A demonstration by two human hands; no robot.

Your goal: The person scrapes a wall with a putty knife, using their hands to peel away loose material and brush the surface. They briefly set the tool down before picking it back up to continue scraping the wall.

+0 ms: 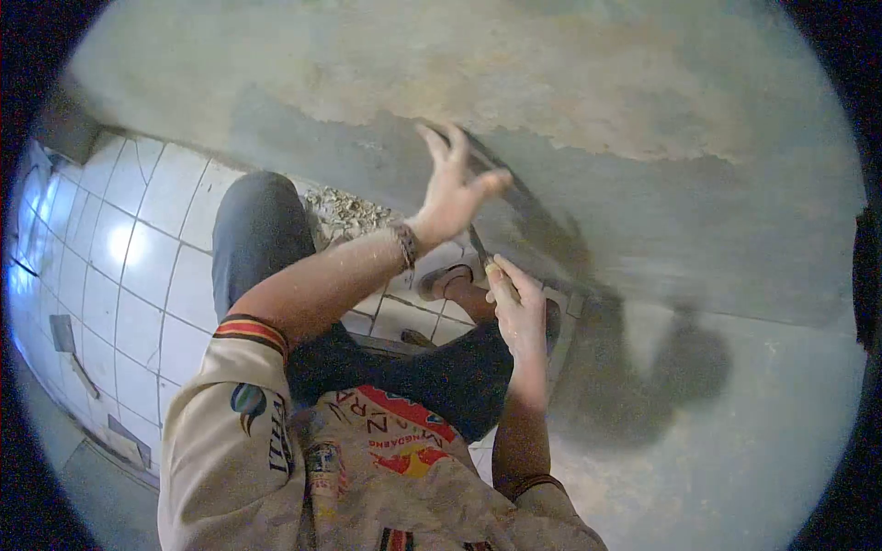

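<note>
Surroundings: a grey plaster wall [643,211] fills the view from 10 to 4 o'clock. A pale patch [551,92] of rougher surface sits toward 12 o'clock above a ragged edge.
Floor: a white tiled floor [138,257] lies at 9 o'clock, with a bright glare on it.
Left hand: the left hand [455,188] is raised near the centre, its fingers apart and stretched, palm turned to the wall. It probably braces the crouched body there, though I cannot tell whether the palm actually touches.
Right hand: the right hand [516,308] sits just toward 5 o'clock of the left, its fingers clamped on a thin tool [478,246].
Tool: the dark, narrow blade slants toward 11 o'clock, its tip under the left wrist and close to the wall. The low slant likely keeps its edge shallow against the plaster. What kind of tool it is cannot be told.
Around: rubble [347,211] is heaped at the wall's foot, at 10 o'clock of the hands. A sandalled foot [450,280] rests just beside the blade, and a bent knee [262,220] rises at 9 o'clock.
In the way: the left wrist and its wristband [407,243] crowd the blade's tip. A dark shadow [643,367] covers the wall at 4 o'clock.
</note>
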